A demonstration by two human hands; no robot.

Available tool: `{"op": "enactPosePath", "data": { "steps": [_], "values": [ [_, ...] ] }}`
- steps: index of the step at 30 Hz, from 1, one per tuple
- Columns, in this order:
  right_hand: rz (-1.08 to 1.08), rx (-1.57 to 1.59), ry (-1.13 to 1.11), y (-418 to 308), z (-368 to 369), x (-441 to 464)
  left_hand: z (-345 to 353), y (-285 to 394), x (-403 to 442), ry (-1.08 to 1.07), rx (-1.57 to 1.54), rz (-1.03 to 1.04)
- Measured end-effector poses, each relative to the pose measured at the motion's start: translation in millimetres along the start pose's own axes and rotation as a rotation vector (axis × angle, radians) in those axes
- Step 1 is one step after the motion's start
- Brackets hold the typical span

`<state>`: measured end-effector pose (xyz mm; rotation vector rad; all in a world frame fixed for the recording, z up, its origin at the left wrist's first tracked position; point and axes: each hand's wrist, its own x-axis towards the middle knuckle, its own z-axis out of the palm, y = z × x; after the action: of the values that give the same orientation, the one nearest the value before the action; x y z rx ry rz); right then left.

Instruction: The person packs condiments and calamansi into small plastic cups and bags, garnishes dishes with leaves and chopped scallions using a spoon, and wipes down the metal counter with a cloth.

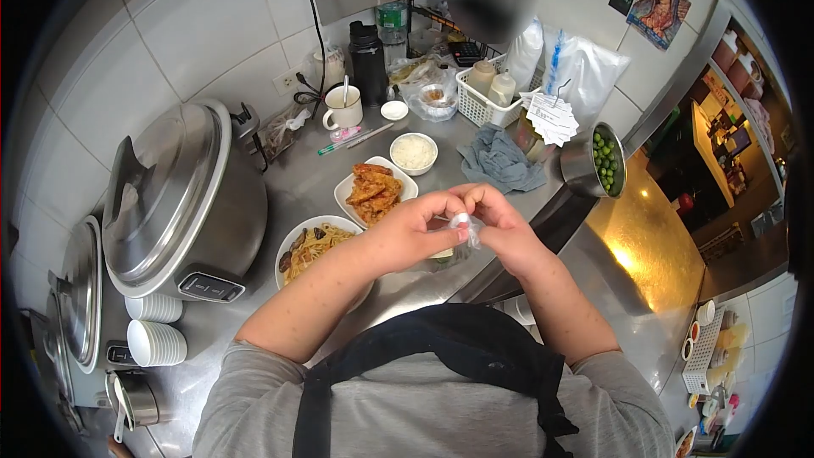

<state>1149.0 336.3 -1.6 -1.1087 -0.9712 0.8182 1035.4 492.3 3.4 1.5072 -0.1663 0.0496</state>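
Observation:
In front of my chest, my left hand (415,233) and my right hand (506,229) meet over a small clear plastic bag (473,235). Fingers of both hands pinch its gathered neck. Below them hangs the bag's body, with something greenish inside, partly hidden by my left hand. Beyond my left wrist, a white dish of fried chicken pieces (373,193) sits on the steel counter. A bowl of noodles (320,248) lies partly under my left forearm. Farther back is a small bowl of white rice (414,153).
Large rice cookers (178,195) and stacked white cups (157,342) occupy the left. Behind stand a mug (343,108), a black bottle (366,64) and a white basket (487,106). A blue-grey cloth (500,159) and a pot of green fruits (585,165) lie right.

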Motion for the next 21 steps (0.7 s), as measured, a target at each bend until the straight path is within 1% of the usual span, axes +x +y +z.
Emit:
{"op": "enactPosePath", "data": {
  "steps": [2,3,5,6,8,9,11,12,14,15,16,18,19,20,21],
  "values": [
    [-0.024,-0.132,-0.022,3.5,7.1,3.0,-3.5,-0.4,-2.0,0.026,0.076,0.010],
    [-0.021,-0.130,-0.024,7.2,9.4,4.6,-4.1,-2.5,-3.1,0.028,0.074,0.008],
    [-0.019,-0.154,0.078,18.3,12.8,7.3,-3.0,-9.4,-5.0,0.131,0.086,0.040],
    [-0.016,-0.154,0.075,23.7,14.9,8.5,-3.7,-11.7,-4.5,0.134,0.084,0.039],
    [-0.149,-0.142,0.150,33.6,20.7,9.2,-4.8,-16.5,-5.0,0.294,0.265,0.122],
    [-0.142,-0.139,0.148,31.2,27.3,7.9,-6.9,-18.1,-5.4,0.299,0.261,0.116],
    [-0.183,-0.383,0.191,16.9,41.3,4.4,-14.9,-19.7,-5.0,0.358,0.057,0.106],
    [-0.176,-0.377,0.188,14.9,41.4,3.8,-18.6,-18.9,-6.8,0.364,0.054,0.098],
    [-0.184,-0.275,0.203,10.6,36.1,2.8,-23.6,-13.8,-12.3,0.218,-0.071,0.040],
    [-0.168,-0.294,0.166,5.6,34.2,4.9,-24.7,-11.3,-13.6,0.148,-0.092,0.037],
    [-0.161,-0.288,0.166,0.2,29.8,6.0,-25.4,-7.2,-15.3,0.151,-0.095,0.029],
    [-0.192,-0.569,0.041,-11.0,22.8,6.8,-26.6,2.1,-18.7,0.075,-0.188,-0.013],
    [-0.236,-0.642,0.076,-18.6,27.0,8.2,-28.7,5.9,-19.0,0.029,-0.189,-0.029],
    [-0.231,-0.639,0.076,-22.9,27.0,8.8,-28.7,5.0,-20.2,0.030,-0.191,-0.034],
    [-0.275,-0.706,0.103,-26.3,25.8,9.0,-28.7,4.1,-21.3,-0.038,-0.180,-0.010]
  ]
}}
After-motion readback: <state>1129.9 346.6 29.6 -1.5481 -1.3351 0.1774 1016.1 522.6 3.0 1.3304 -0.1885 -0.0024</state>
